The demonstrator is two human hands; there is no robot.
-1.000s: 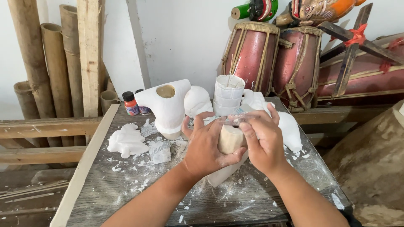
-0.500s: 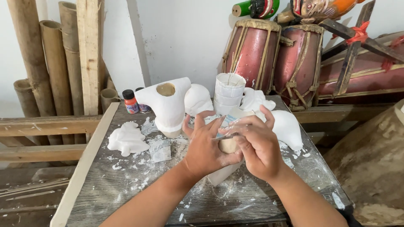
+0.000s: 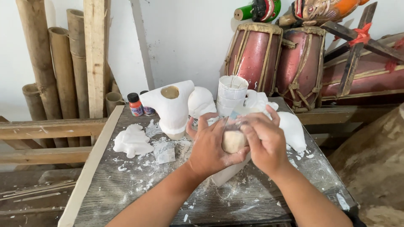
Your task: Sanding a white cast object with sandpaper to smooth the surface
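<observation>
- left hand [image 3: 210, 149] cups a small pale tan lump [image 3: 232, 141] from the left, fingers curled round it, thumb up over the top.
- right hand [image 3: 263, 141] closes on the same lump from the right, fingers folded across its front; both hands pressed together on it above the table [image 3: 252, 201].
- a white tapered piece [image 3: 229, 172] shows under the hands, slanting down toward the table; cannot tell if it joins the lump or just lies beneath.
- risk: squeezing too hard could crack or crumble the lump; white flakes [image 3: 139, 166] already litter the boards, so the stuff looks brittle.
- risk: dusty palms mean a poor hold; a slip could drop the lump onto the tapered piece or off the near edge.
- risk: the tall white mould [image 3: 170, 107] stands just beyond the left hand, the ribbed white cup [image 3: 231, 94] just beyond the right; an elbow push forward could knock either over.
- small paint bottle [image 3: 135, 105] with a black cap stands at the back left, near the edge; a jolt to the table could tip it.
- a white flat cast [image 3: 132, 141] lies well left of the hands, out of the way.
</observation>
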